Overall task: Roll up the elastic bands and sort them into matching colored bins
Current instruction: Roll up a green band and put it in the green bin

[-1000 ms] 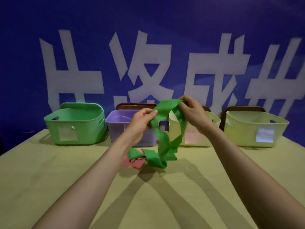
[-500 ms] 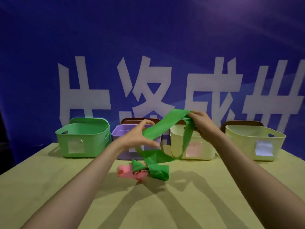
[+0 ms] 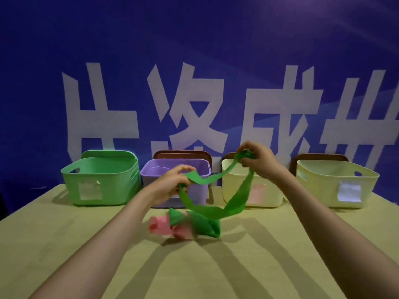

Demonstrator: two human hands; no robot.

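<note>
1. Here we go: the green band [image 3: 236, 205] is up off the table [image 3: 64, 244], strung between both hands. Its slack droops in a long loop below them, right down to the heap.
2. The right hand [image 3: 259, 162] sits higher and farther out, fingers curled round a bunched end of the band.
3. The left hand [image 3: 170, 184] is lower and nearer us, pinching the strip between thumb and fingers.
4. Under the hands lies the pink band [image 3: 162, 225], crumpled, with a green clump touching its right side. We cannot tell whether that clump is the tail of our band or a separate one.
5. Just beyond the left hand stands the purple bin [image 3: 146, 178], and further to that hand's left is the green bin [image 3: 101, 180]. Behind the right hand is a cream bin [image 3: 272, 197], with a second one off to its right.
6. As for the step, we judge this is the straightening-out, or the very start of the roll. The bunch in the right hand may be a first turn, but most of the band hangs loose.
7. Next we need the right hand to wind while the left feeds the strip flat and taut. The tail must lift clear of the pink band without dragging it along. Once rolled, it goes across past the left hand to the green bin.
</note>
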